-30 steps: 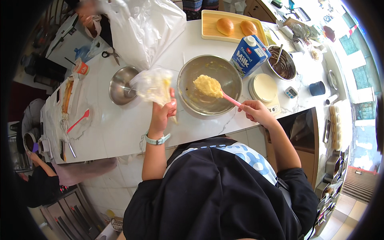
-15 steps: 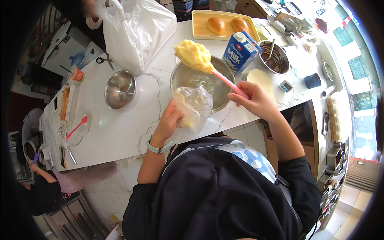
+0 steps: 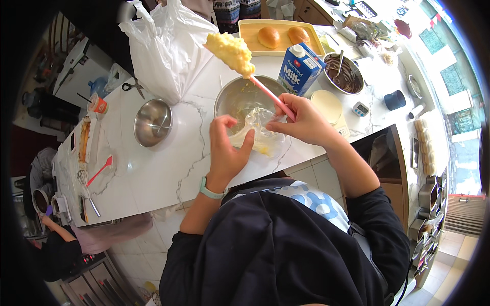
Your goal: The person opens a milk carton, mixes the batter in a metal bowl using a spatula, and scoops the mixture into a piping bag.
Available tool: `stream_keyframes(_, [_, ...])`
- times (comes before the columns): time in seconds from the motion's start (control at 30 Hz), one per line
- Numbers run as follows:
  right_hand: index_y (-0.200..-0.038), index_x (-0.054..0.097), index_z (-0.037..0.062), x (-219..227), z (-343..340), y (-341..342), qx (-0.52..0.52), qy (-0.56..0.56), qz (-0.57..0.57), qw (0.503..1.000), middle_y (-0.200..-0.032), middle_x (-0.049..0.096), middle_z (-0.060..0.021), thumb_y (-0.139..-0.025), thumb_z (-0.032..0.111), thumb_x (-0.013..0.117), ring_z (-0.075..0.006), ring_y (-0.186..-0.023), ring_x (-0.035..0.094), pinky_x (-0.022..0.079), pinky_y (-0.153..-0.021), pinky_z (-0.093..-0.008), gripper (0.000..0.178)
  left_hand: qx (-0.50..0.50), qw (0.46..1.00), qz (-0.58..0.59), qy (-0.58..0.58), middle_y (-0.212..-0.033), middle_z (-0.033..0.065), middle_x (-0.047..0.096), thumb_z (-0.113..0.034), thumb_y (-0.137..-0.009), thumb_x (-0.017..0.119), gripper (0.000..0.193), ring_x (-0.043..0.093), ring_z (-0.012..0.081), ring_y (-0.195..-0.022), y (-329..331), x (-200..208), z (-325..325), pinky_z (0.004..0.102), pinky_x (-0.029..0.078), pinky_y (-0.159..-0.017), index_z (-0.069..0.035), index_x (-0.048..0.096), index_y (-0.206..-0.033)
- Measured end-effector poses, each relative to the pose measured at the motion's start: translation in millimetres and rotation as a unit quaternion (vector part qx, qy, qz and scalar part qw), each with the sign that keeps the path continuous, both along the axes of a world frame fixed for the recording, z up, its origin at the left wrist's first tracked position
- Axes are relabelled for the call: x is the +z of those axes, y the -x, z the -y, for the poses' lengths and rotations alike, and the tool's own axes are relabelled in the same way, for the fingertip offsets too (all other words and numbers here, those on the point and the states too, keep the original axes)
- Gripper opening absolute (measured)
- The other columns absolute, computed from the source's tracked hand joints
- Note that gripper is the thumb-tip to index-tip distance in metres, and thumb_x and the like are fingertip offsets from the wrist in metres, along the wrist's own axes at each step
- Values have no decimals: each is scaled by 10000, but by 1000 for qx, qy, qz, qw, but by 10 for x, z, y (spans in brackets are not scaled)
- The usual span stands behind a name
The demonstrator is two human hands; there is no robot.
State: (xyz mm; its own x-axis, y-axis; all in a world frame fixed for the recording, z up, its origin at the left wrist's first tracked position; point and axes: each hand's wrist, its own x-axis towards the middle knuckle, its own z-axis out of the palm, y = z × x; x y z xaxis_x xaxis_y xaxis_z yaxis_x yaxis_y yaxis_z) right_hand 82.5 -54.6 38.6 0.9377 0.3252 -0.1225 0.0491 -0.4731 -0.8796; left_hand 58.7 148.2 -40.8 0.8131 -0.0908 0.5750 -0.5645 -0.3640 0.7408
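My right hand (image 3: 305, 121) grips the pink handle of a spatula (image 3: 269, 93), whose raised head is covered by a thick lump of pale yellow cream (image 3: 232, 54). Its thumb and fingertips also pinch the edge of a clear plastic bag (image 3: 261, 127) smeared with yellow. Beside the bag, my left hand (image 3: 227, 152) is open, thumb and fingers curved apart around nothing. Both hands are over the near side of a metal mixing bowl (image 3: 230, 99) with cream residue on its wall. Whether the left fingertips touch the bag is hard to tell.
Behind the bowl are a blue milk carton (image 3: 300, 71), a bowl of chocolate mixture (image 3: 352, 79) and a tray (image 3: 255, 50) with two buns. A white plastic bag (image 3: 166, 56), steel bowl (image 3: 153, 122) and scissors (image 3: 133, 86) are at left. A person (image 3: 58, 237) works at far left.
My left hand has let go of the bag and spread its fingers. The right hand now pinches the bag's edge, while the spatula's loaded head has shifted left and slightly up.
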Motion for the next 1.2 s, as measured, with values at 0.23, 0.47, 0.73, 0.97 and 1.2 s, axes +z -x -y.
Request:
stream_keyframes(0.23, [-801,519,63,-4,-73,1,7,38,75,996,-647,497,17,-722,219,772,-66,-551,444,361,-504,-232,308,-38,941,-334,-25,-571,-56,505,-242,-774,776,327,420,14,-531,104,246,128,182,359,-490,-27,547,-685])
stream_keyframes(0.47, [-818,536,31,-272,-33,93,23,87,91,992,-693,573,-75,-730,196,736,-186,-584,521,415,-546,-303,273,-95,921,-366,91,-643,-7,587,-166,-820,718,211,499,29,-570,144,-187,22,188,413,-534,4,599,-783])
stream_keyframes(0.73, [-816,538,38,-754,142,401,-55,36,-86,994,-708,488,15,-708,164,778,-81,-645,466,392,-577,-251,291,-182,817,-490,245,-817,45,663,-105,-856,677,130,601,88,-745,411,-283,-3,230,461,-744,14,631,-882])
stream_keyframes(0.97, [-814,513,56,-598,94,322,-44,48,-59,996,-719,500,23,-741,148,769,-64,-629,480,392,-545,-222,282,-178,717,-478,475,-1012,137,662,-88,-932,512,190,632,175,-971,427,-218,-288,308,492,-898,43,588,-1047])
stream_keyframes(1.2, [-833,475,84,-499,-144,203,-50,-143,-184,971,-680,494,29,-782,143,722,-53,-536,414,324,-471,-218,259,-229,479,-495,688,-1108,170,622,-147,-960,440,292,623,231,-1020,406,-428,-658,338,523,-887,62,515,-1150])
